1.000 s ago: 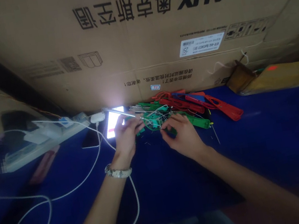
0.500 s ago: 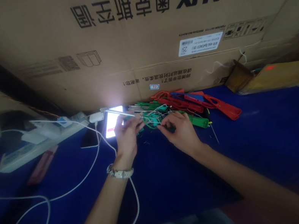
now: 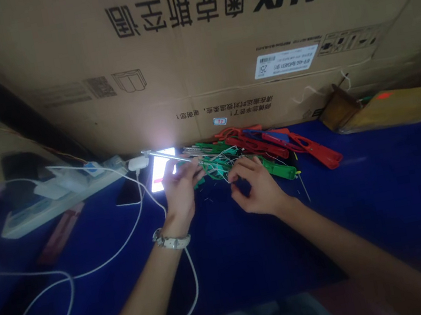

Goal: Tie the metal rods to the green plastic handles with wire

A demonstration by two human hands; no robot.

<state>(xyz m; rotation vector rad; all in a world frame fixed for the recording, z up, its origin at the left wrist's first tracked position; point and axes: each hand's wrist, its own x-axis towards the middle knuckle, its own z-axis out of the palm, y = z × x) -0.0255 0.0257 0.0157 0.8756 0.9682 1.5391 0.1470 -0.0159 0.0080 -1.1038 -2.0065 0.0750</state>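
Note:
My left hand (image 3: 179, 187), with a watch on the wrist, is closed round a thin metal rod-shaped tool (image 3: 165, 156) that points up and left over a lit phone screen (image 3: 160, 169). My right hand (image 3: 256, 186) is curled in a pinch at the near edge of a tangle of green plastic parts and thin wires (image 3: 220, 166); what its fingertips hold is too small to make out. Both hands rest on a blue cloth (image 3: 364, 195).
Red plastic pieces (image 3: 307, 148) lie to the right of the green ones. A large cardboard box (image 3: 215, 42) stands right behind. A white power strip (image 3: 58, 198) with plugs lies on the left, and a white cable (image 3: 69, 283) loops across the cloth. A wooden block (image 3: 338, 108) is at right.
My right hand has drawn back slightly toward me from the green pile, its fingers curling into a tighter pinch. My left hand has hardly moved.

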